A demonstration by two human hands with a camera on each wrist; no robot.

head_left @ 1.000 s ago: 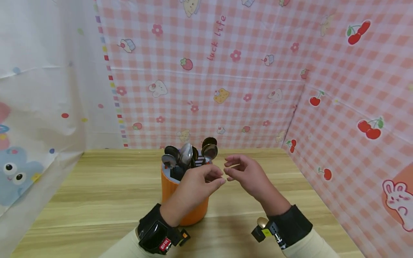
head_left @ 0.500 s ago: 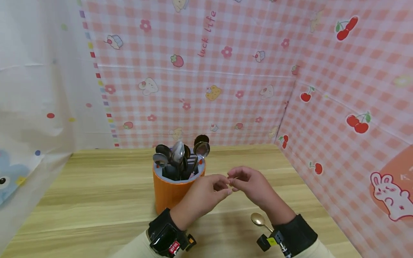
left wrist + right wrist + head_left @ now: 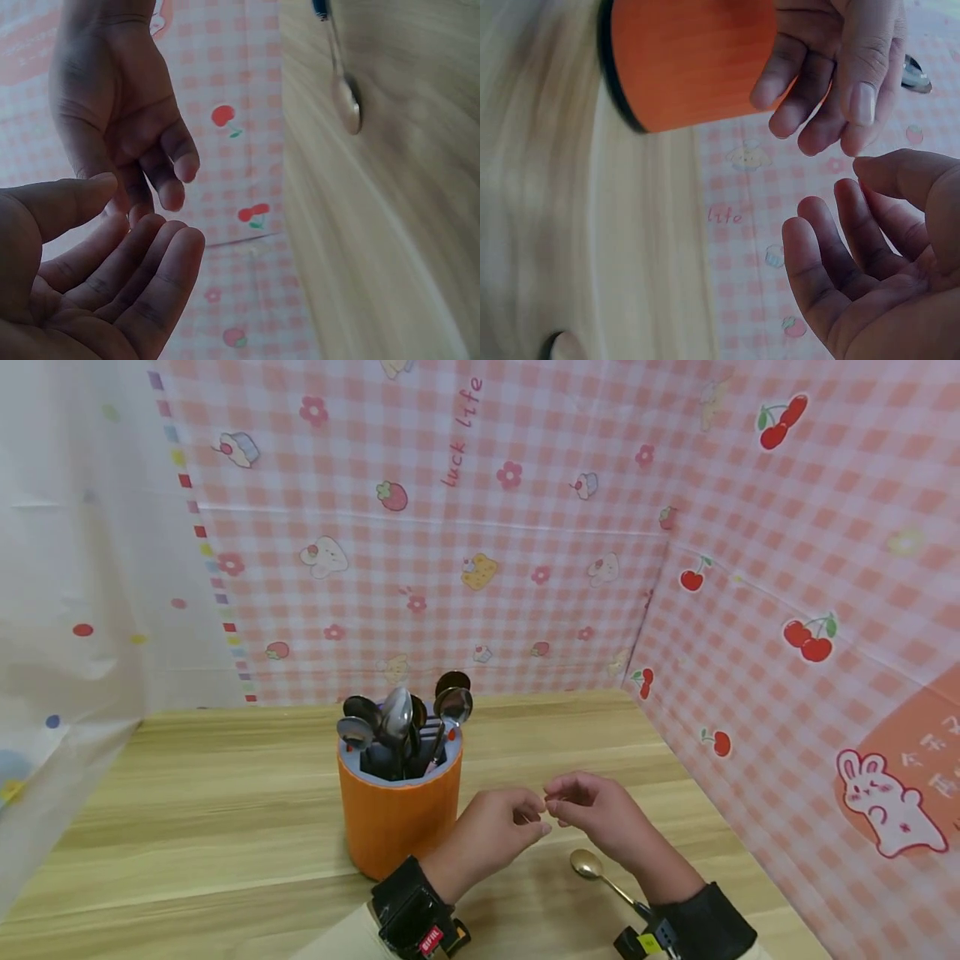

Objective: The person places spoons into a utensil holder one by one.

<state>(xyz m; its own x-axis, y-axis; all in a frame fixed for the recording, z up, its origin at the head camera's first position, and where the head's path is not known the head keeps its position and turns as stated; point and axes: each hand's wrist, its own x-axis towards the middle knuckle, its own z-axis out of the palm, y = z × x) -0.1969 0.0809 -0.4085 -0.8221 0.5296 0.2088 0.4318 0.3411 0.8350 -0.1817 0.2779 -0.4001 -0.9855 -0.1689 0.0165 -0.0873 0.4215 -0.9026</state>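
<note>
Both hands hover over the table with their fingertips close together, and nothing shows in either. My left hand [image 3: 491,831] is just right of an orange cylindrical utensil holder [image 3: 397,822], its fingers loosely bent. Opposite it, my right hand [image 3: 600,814] has loosely curved fingers. The left wrist view shows the left palm [image 3: 97,311] and the spread right fingers; whether the tips touch, I cannot tell. Below the right hand lies a gold spoon [image 3: 587,863], its handle end hidden by the wrist strap. Several spoons [image 3: 396,714] stand bowl-up in the holder.
The wood-grain table [image 3: 202,827] meets a pink checked cloth wall [image 3: 450,543] at the back and another on the right. White plastic sheeting [image 3: 67,568] hangs at the left. Black straps with small cameras [image 3: 416,910] circle both wrists.
The view has turned slightly right. Both hands have moved rightward and nearer to me, away from the holder. The gold spoon, mostly covered before, now shows more of its handle.
</note>
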